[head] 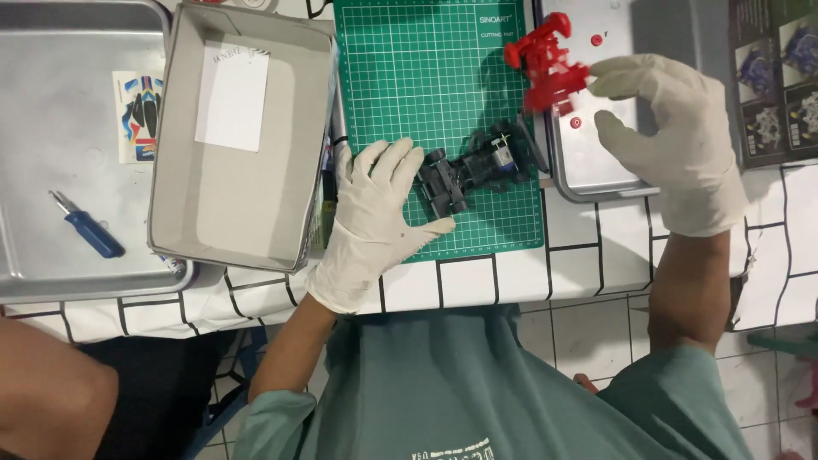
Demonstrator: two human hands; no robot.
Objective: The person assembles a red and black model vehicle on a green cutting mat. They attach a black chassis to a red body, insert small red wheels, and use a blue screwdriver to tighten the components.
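Observation:
Both hands wear white gloves. My left hand point(379, 209) rests flat on the green cutting mat point(409, 77), its fingertips touching the front wheels of a black toy car chassis point(473, 166) that lies on the mat. My right hand point(669, 136) pinches a red plastic car body part point(545, 64) between thumb and fingers, holding it above the mat's right edge and a metal tray point(588, 175). The chassis shows a small motor at its middle.
An open grey cardboard box point(243, 136) with a white card inside lies left of the mat. A large metal tray point(51, 153) at far left holds a blue screwdriver point(89, 228) and a sticker sheet point(139, 115). Small red parts point(576, 123) sit in the right tray.

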